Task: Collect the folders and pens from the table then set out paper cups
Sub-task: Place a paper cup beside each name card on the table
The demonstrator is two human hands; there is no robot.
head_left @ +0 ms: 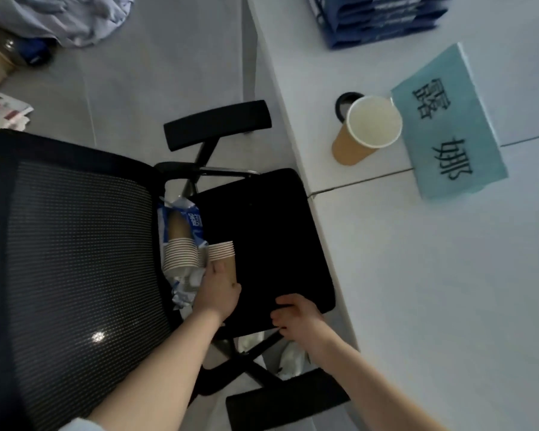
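A short stack of brown paper cups point(223, 255) lies on the black chair seat point(268, 231), and my left hand point(217, 290) grips its base. Beside it, against the chair back, a longer stack of cups point(181, 255) sits in a torn blue and white wrapper point(193, 220). My right hand point(294, 317) hovers at the seat's front corner with fingers curled and nothing visible in it. One brown paper cup point(366, 129) stands upright on the white table point(417, 275), next to a blue name card point(448, 119).
The black mesh chair back point(75, 259) fills the left. Armrests point(217, 122) stick out at the top and bottom of the chair. Blue file trays point(383, 17) stand at the table's far end. Clothes, boxes and papers lie on the floor at upper left.
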